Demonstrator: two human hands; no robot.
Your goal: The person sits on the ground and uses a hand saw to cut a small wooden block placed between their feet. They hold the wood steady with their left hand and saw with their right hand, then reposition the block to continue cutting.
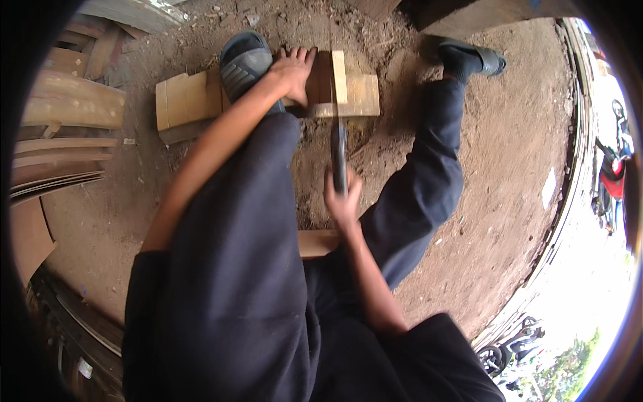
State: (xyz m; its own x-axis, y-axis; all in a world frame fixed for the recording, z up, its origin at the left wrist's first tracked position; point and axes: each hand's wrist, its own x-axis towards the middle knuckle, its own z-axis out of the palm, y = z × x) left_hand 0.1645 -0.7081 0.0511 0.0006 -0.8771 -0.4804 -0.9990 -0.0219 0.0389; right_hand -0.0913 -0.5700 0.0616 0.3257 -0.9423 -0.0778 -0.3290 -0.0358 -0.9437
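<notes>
A thick wooden board (191,100) lies crosswise on the dirt, with my sandalled left foot (245,65) planted on it. Beside that foot, my left hand (293,74) rests on the wood, fingers spread and pressing down. My right hand (343,194) is wrapped around the dark handle of a handsaw (339,157), slightly blurred. The saw's thin blade, seen nearly edge-on, points away from me across the board's right part. Right beside the blade is a narrow pale wood strip (339,77); I cannot tell whether it is separate from the board.
Curved wooden pieces (70,100) are stacked at the left. A large timber (495,17) lies at the far right. My right foot (472,59) stands on the dirt floor (502,167). Another wood piece (317,242) lies between my legs. Motorbikes (611,181) stand outside at the right.
</notes>
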